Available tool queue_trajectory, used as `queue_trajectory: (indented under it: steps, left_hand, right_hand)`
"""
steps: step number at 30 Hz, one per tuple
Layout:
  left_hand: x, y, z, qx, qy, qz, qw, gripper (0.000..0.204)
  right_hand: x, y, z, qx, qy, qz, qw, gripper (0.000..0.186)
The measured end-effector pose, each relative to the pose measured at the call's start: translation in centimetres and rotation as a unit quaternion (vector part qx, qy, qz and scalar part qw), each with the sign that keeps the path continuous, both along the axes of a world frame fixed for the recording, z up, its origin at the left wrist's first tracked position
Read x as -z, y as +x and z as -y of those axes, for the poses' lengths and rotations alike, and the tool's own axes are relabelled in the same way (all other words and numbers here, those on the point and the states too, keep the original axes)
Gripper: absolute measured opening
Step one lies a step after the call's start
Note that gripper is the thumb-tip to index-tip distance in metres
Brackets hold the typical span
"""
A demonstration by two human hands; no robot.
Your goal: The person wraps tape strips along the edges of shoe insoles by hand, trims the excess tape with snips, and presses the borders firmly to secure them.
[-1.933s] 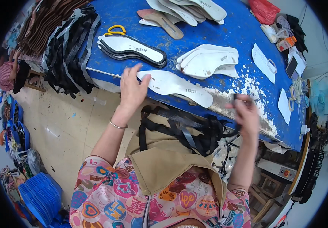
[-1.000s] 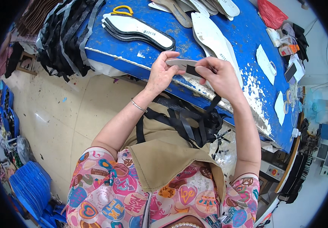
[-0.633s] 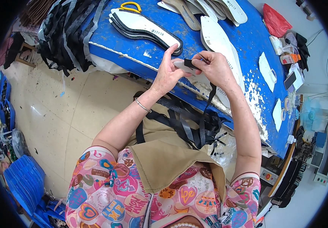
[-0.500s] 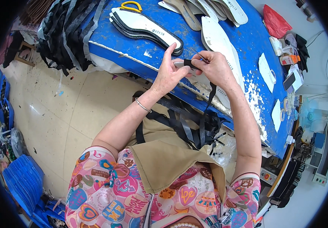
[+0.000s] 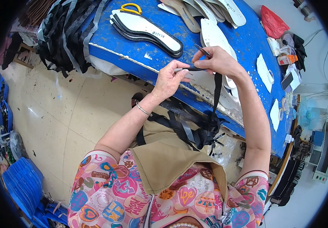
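Note:
My left hand (image 5: 168, 80) pinches a small white flat piece (image 5: 178, 70), seen nearly edge-on and partly hidden by the fingers. Against that piece lies a black strip (image 5: 198, 69), stretched across to my right hand (image 5: 221, 60). The right thumb and fingers are closed on this strip, and a thin dark pointed tool (image 5: 202, 50) also sticks out of that hand; its kind is unclear. From the right hand the strip's tail (image 5: 217, 89) hangs down toward a tangle of black strips (image 5: 202, 135) over my lap. White insoles (image 5: 213, 34) lie just beyond the right hand.
On the blue table (image 5: 133, 62) rest a stack of black-edged white insoles (image 5: 145, 28), yellow-handled scissors (image 5: 131, 7) and more insoles (image 5: 228, 11). Black and grey strips (image 5: 69, 34) hang at the far left corner. A phone (image 5: 287, 81) and red bag (image 5: 273, 22) are at right.
My right hand has moved slightly up and right, drawing the black strip out between the hands. My left fingers have closed in more, and the white piece has turned edge-on.

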State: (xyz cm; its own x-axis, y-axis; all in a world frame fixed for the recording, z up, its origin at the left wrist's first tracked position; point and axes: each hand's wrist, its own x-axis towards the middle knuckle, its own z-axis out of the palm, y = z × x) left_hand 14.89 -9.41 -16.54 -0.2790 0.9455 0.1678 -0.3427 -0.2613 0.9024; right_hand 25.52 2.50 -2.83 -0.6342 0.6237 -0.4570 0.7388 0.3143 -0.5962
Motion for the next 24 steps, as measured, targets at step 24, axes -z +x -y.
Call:
queue_trajectory:
  steps: [24]
  left_hand:
    - [-5.4,-0.7,-0.4,0.053,0.041,-0.546,0.835,0.019]
  right_hand:
    - [1.5,8.4,2.2,0.083,0.003,-0.135,0.987,0.006]
